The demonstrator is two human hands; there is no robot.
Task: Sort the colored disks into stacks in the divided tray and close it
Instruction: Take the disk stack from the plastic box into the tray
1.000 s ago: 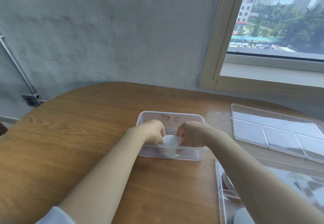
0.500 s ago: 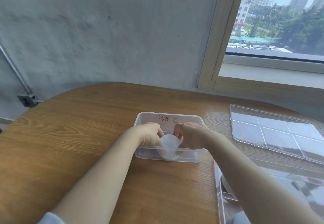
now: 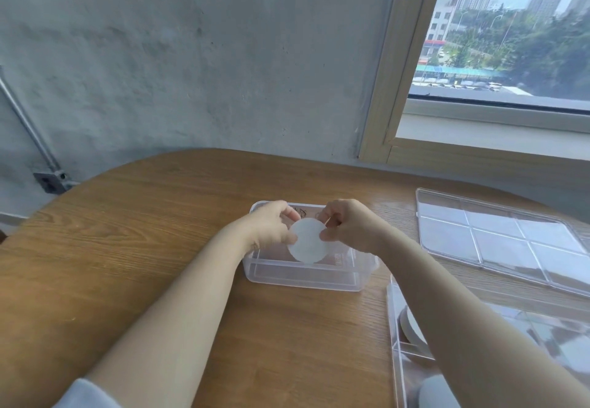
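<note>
At frame centre the left hand (image 3: 271, 225) and right hand (image 3: 348, 228) pinch a white disk (image 3: 308, 243) by its opposite edges, fingers curled close on it. They hold it upright over a clear box (image 3: 303, 275) on the table (image 3: 127, 248). The tray (image 3: 396, 343) sits at lower right, with the lid (image 3: 498, 235) flat above it at the right edge.

divided tray (image 3: 394, 343) — cut off, lid (image 3: 498, 238) likewise
</note>
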